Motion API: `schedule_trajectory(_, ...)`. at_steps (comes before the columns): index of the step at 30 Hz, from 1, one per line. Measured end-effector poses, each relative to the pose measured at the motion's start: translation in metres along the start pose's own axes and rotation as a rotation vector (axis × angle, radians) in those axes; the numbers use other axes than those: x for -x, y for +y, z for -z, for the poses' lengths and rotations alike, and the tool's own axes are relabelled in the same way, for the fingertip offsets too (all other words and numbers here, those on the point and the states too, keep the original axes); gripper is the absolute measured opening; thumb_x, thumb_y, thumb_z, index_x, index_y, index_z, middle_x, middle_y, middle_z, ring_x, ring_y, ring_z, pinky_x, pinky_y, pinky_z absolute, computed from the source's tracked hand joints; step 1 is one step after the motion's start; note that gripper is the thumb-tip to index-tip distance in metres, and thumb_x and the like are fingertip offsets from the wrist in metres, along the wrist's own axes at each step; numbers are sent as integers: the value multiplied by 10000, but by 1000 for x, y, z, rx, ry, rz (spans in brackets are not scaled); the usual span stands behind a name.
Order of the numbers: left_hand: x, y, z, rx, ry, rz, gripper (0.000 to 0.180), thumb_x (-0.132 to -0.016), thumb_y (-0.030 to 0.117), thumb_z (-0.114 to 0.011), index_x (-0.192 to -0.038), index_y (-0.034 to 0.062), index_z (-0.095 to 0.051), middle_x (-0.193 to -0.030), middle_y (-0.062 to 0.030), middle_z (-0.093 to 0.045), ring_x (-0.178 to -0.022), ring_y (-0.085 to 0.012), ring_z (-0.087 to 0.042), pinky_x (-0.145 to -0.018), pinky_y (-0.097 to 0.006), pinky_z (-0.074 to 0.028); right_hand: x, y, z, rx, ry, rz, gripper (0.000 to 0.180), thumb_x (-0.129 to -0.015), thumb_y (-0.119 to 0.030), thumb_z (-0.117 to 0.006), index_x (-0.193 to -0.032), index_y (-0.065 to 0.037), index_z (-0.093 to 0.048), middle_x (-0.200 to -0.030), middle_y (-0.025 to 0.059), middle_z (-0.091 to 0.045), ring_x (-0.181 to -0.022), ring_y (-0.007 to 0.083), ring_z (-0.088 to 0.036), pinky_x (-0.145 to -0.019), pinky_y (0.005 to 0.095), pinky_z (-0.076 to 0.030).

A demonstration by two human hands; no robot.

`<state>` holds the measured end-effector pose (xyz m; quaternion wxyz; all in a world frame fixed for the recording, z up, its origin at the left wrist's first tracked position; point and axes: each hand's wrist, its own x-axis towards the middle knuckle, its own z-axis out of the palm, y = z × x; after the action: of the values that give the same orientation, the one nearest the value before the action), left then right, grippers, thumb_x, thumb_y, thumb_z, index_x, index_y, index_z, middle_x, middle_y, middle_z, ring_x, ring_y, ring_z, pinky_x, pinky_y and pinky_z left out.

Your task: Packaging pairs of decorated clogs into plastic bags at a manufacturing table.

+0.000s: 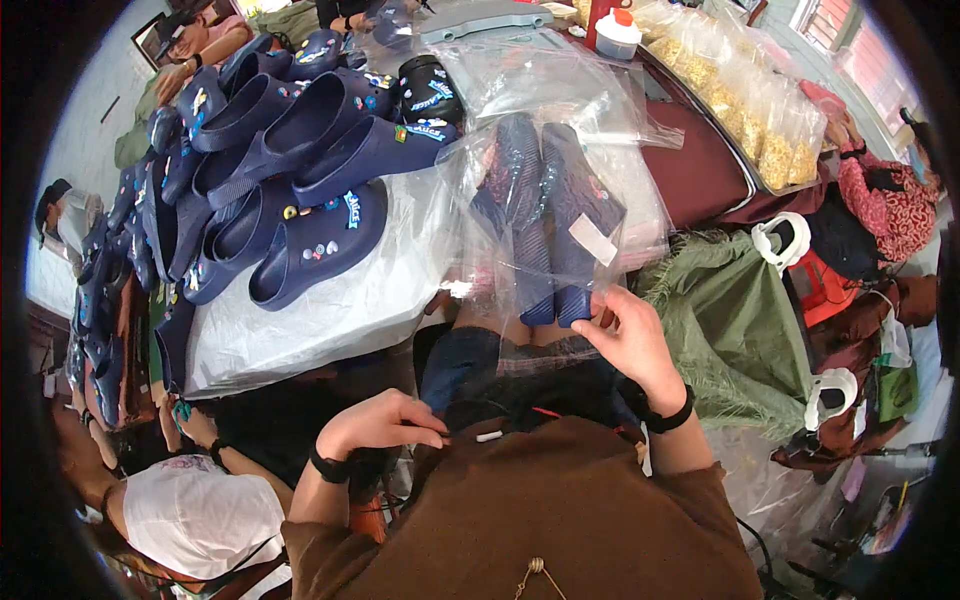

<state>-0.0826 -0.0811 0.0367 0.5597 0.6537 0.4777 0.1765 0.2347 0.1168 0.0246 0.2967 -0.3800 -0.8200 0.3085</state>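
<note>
A thin, glossy, crinkled clear plastic bag (500, 290) wraps the bagged clogs (575, 205), which look like smooth moulded foam or rubber, ribbed in places; the white label (593, 241) looks like matt paper. The loose clogs (325, 238) share a smooth, mostly matt finish. Creased plastic sheeting (310, 325) beneath them is silvery, with a soft sheen. The green sack (740, 310) looks coarse, woven and frayed, the brown shirt (540, 510) matt cloth

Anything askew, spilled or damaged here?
No spill or damage stands out. Slightly odd: the white label sits slanted across the bagged clogs at the right hand, and the loose clogs lie jumbled, facing different ways.
</note>
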Motion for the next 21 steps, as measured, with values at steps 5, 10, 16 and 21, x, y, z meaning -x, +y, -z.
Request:
schedule_trajectory(5,34,-8,-11,6,86,243,275,-900,244,-784,-1008,-7,-758,-917,-133,-740,-844,-225,-702,-752,-334,-528,0,-1,-1,6,-22,-25,292,-763,-158,-833,-934,-24,-638,-822,98,-656,-659,235,-646,-614,359,-515)
schedule_trajectory(10,63,-33,-37,182,-5,435,317,-914,274,-776,-1057,-9,-756,-929,-92,-769,-855,-142,-686,-776,-308,-532,0,-1,0,-1,-29,-28,293,-762,-168,-834,-929,-22,-641,-841,100,-669,-665,237,-648,-620,368,-518)
schedule_trajectory(16,42,-67,-45,185,-68,395,358,-919,316,-765,-1075,-6,-751,-963,-80,-748,-866,-151,-673,-786,-305,-525,-3,0,-7,11,-86,-40,294,-772,-206,-830,-906,-22,-644,-811,107,-673,-683,255,-659,-632,377,-522)
schedule_trajectory(21,-2,-32,-1,155,174,96,415,-893,279,-790,-1219,42,-690,-1062,-72,-683,-952,-167,-649,-851,-330,-522,-3,5,-2,6,-71,-23,322,-763,-237,-846,-877,-23,-635,-780,112,-654,-679,282,-648,-635,386,-511)
